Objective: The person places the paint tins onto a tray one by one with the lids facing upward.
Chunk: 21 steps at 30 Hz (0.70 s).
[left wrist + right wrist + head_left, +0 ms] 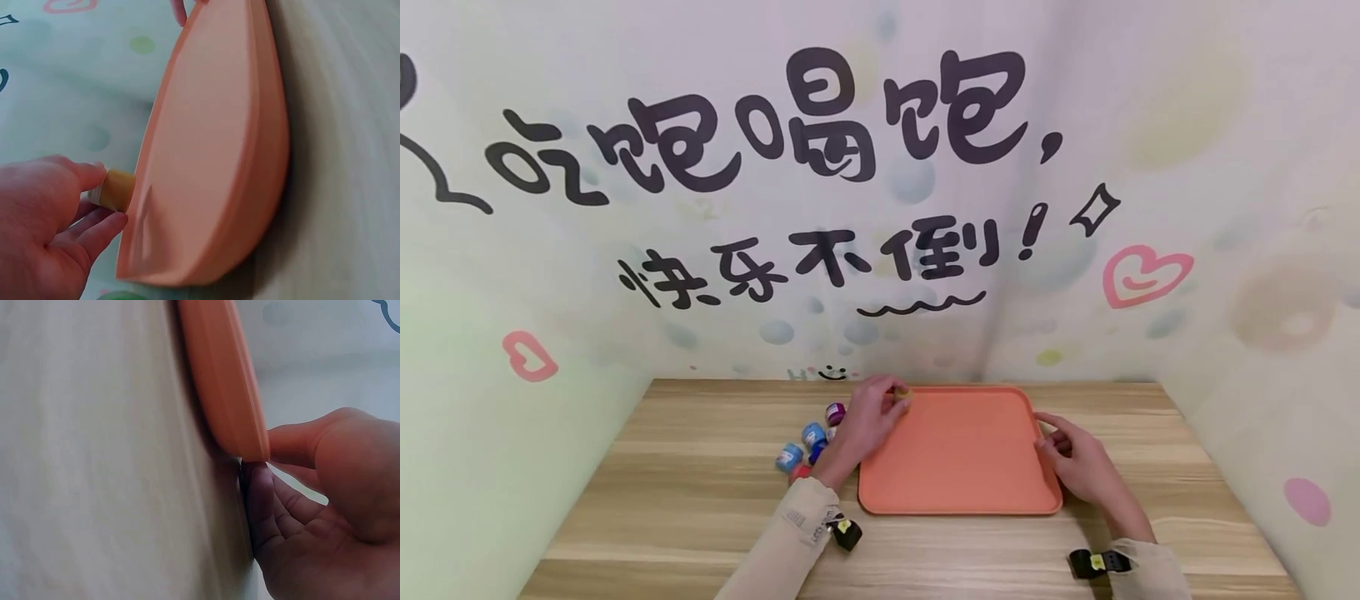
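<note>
An orange tray with a raised rim lies on the wooden table. Over its back left corner, my left hand pinches a small yellow jar between thumb and fingers. In the left wrist view the jar is close against the tray's rim; whether it touches the tray's floor I cannot tell. My right hand holds the tray's right edge. The right wrist view shows the thumb on the rim and curled fingers below it.
Left of the tray, partly behind my left forearm, stand several small jars: a purple jar, light blue jars and a red jar among them. A printed wall rises behind the table. Each wrist wears a black strapped device.
</note>
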Each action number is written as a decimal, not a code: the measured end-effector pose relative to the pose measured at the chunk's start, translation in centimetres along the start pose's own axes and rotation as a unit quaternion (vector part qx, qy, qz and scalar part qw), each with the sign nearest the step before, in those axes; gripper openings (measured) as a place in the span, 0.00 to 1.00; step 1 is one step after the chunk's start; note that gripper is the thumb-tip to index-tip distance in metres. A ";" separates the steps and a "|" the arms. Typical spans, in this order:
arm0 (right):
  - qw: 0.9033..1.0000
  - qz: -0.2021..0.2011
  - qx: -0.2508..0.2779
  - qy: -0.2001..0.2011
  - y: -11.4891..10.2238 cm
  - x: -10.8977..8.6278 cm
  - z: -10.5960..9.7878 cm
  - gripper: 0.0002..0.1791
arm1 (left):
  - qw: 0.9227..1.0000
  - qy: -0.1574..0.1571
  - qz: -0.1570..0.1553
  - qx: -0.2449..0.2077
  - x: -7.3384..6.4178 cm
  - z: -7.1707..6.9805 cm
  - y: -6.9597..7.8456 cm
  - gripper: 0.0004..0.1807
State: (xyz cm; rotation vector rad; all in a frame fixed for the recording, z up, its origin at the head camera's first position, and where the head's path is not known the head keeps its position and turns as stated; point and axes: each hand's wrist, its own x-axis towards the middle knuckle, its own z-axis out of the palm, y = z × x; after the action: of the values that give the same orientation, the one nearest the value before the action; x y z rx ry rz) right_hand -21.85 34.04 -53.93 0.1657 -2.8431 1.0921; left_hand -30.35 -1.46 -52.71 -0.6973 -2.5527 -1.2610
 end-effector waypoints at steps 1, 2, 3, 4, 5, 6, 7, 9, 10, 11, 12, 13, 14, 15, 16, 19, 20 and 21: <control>1.000 0.000 0.002 -0.001 0.0 0.0 0.1 0.25 | 1.000 -0.003 -0.002 -0.001 0.1 0.2 -0.1 0.08; 1.000 0.002 0.004 -0.003 0.0 0.0 0.1 0.25 | 1.000 -0.005 -0.004 -0.003 0.1 0.3 -0.1 0.08; 1.000 0.003 0.006 -0.005 0.0 0.0 0.1 0.25 | 1.000 -0.007 -0.005 -0.004 0.1 0.4 -0.1 0.08; 1.000 0.005 0.007 -0.006 0.0 0.0 0.2 0.25 | 1.000 -0.007 -0.005 -0.004 0.2 0.5 -0.1 0.08; 1.000 0.007 0.009 -0.007 0.0 0.0 0.2 0.25 | 1.000 -0.007 -0.006 -0.005 0.2 0.6 -0.1 0.08; 1.000 0.010 0.011 -0.007 0.0 0.0 0.2 0.25 | 1.000 -0.007 -0.006 -0.006 0.3 0.7 -0.1 0.08; 1.000 0.012 0.011 -0.006 0.0 0.0 0.2 0.25 | 1.000 -0.007 -0.005 -0.009 0.3 0.7 -0.1 0.07; 1.000 0.014 0.011 -0.005 0.0 0.0 0.2 0.25 | 1.000 -0.008 -0.003 -0.013 0.4 0.9 -0.1 0.07; 1.000 0.015 0.011 -0.005 0.0 0.0 0.2 0.25 | 1.000 -0.008 -0.003 -0.016 0.5 1.0 -0.1 0.07; 1.000 0.015 0.011 -0.004 0.0 0.0 0.2 0.25 | 1.000 -0.009 -0.003 -0.017 0.6 1.0 -0.2 0.07; 1.000 0.015 0.009 -0.004 0.0 0.0 0.2 0.25 | 1.000 -0.009 -0.001 -0.018 0.6 1.1 -0.2 0.07; 1.000 0.015 0.009 -0.004 0.0 0.0 0.2 0.25 | 1.000 -0.009 0.000 -0.019 0.7 1.2 -0.2 0.08; 1.000 0.014 0.007 -0.004 0.0 0.0 0.2 0.25 | 1.000 -0.009 0.001 -0.018 0.7 1.3 -0.3 0.08; 1.000 0.015 0.006 -0.004 0.0 0.0 0.2 0.25 | 1.000 -0.008 0.005 -0.016 0.7 1.4 -0.3 0.08; 1.000 0.015 0.004 -0.004 0.1 0.0 0.1 0.25 | 1.000 -0.009 0.007 -0.014 0.8 1.5 -0.3 0.08; 1.000 0.018 0.004 -0.002 0.1 0.0 0.1 0.25 | 1.000 -0.008 0.015 -0.005 0.9 1.6 -0.3 0.08; 1.000 0.019 0.003 -0.002 0.1 0.0 0.1 0.25 | 1.000 -0.008 0.018 -0.002 0.9 1.7 -0.2 0.08; 1.000 0.019 0.004 -0.001 0.2 0.0 0.1 0.25 | 1.000 -0.009 0.020 0.002 0.9 1.7 -0.2 0.08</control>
State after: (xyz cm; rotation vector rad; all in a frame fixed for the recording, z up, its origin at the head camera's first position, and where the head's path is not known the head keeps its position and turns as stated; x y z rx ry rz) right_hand -21.87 34.12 -54.09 0.1143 -2.8558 1.1115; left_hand -31.18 0.08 -53.50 -0.7588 -2.5416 -1.2422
